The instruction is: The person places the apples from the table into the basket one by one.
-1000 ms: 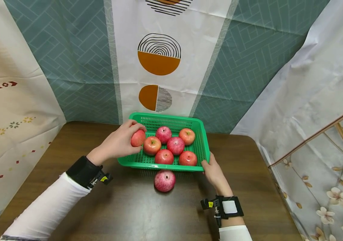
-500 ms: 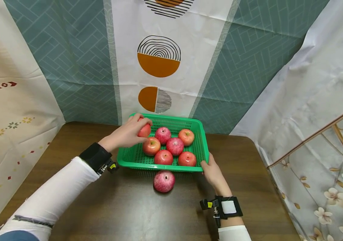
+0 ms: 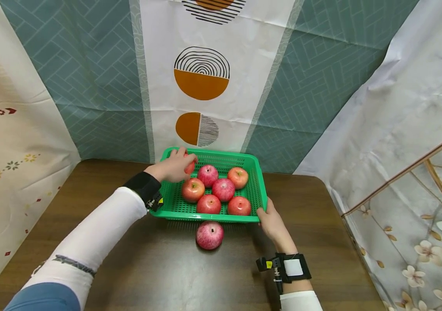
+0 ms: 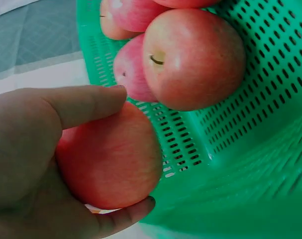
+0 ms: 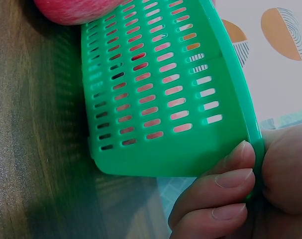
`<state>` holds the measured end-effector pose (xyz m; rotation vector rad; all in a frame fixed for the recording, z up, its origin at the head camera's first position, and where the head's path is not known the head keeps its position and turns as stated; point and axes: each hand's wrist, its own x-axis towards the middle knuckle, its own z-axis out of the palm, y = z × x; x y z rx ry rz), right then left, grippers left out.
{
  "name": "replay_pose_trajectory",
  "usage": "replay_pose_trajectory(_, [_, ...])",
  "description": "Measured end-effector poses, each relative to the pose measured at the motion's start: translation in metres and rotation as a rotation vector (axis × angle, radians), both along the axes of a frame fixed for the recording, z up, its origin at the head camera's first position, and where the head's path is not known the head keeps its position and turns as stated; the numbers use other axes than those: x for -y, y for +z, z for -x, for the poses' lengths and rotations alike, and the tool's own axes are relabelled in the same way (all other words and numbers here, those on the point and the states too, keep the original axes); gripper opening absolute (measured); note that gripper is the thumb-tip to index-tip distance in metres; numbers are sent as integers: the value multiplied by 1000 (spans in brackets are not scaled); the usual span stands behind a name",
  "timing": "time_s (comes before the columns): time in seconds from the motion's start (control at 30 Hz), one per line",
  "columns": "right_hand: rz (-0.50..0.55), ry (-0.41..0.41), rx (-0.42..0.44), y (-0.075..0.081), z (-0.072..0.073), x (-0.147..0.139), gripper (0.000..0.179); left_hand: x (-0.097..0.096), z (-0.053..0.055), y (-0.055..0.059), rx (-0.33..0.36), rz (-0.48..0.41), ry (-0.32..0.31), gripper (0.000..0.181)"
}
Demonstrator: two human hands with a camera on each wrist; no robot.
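A green plastic basket with slotted walls stands on the table with several red apples in it. My left hand grips an apple between thumb and fingers, inside the basket's back left corner. Beside it in the left wrist view is a paler apple with a stem. My right hand holds the basket's front right corner, fingers curled against the outer wall and the thumb side over the rim. Just in front of the basket, a dark red apple rests on the table.
The brown wooden table ends at a patterned cloth backdrop right behind the basket. Cloth also hangs at the left and right sides. Each wrist wears a black strap with a small camera.
My left hand has carried its apple back and to the right, from the basket's left side into the back left corner. The right hand keeps its hold on the basket corner.
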<state>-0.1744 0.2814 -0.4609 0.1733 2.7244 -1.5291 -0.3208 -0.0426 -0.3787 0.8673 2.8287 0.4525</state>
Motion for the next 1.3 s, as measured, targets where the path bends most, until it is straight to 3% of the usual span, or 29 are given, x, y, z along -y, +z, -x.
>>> replay_pose_trajectory(0.23, [25,3,6,1,-1,-2,53,-7,5,-4,31,170,-5,54])
replay_pose_trajectory(0.7, [5,-14,15,3,2,-3,55,-7,13,-5,22,228,-3,40])
replay_pose_trajectory(1.03, [15,-10,22,3,2,-4,56,-9,16,-18,-27,261,-16,38])
replay_pose_trajectory(1.3, [5,-5,22,3,1,-7,55,-8,25,-44,-48,221,-18,39])
